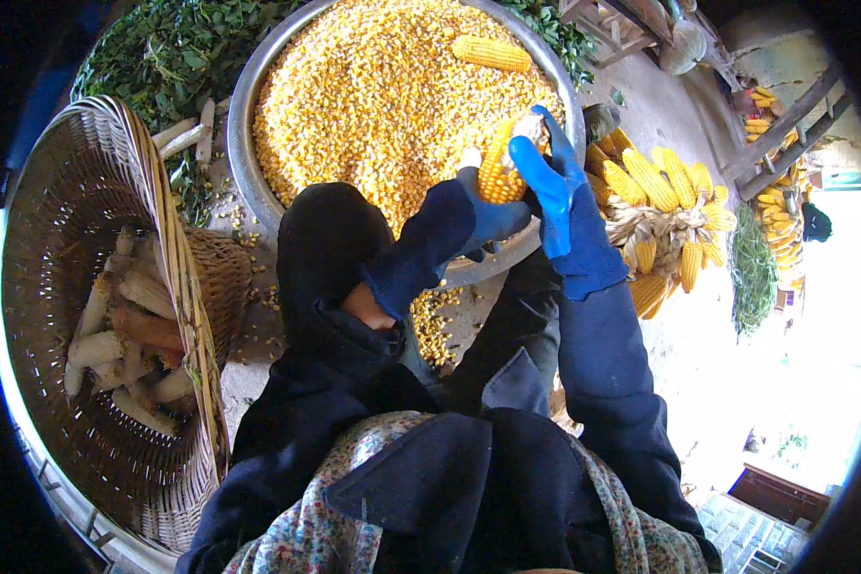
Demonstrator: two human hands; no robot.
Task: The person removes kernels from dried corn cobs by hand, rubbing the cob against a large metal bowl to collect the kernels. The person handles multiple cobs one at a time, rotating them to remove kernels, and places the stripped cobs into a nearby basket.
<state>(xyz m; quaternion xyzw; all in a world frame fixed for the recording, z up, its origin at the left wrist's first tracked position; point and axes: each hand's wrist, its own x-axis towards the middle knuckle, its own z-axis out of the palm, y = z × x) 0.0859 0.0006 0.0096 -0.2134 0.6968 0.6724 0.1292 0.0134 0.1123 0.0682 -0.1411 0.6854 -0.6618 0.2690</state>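
Over the near right rim of a metal basin (pixel 247 168), both my hands are on one partly shelled ear of corn (pixel 501 172). My left hand (pixel 493 215), in a dark blue glove with a pale thumb tip, grips its lower end. Around the upper end are the thumb and fingers of my right hand (pixel 554 188), gloved in bright blue. Bare pale cob shows there, while yellow kernels still cover the lower left side. Loose corn kernels (pixel 359 93) heap up inside the basin. A whole ear of corn (pixel 491 54) lies on that heap at the far right.
At the left, a wicker basket (pixel 186 287) leans with several bare cobs (pixel 143 290) inside. Spilled kernels (pixel 434 323) lie on the floor between my legs. Bundled corn ears (pixel 653 179) stand at the right. Leafy greens (pixel 179 54) lie behind the basin, near a wooden frame (pixel 782 136).
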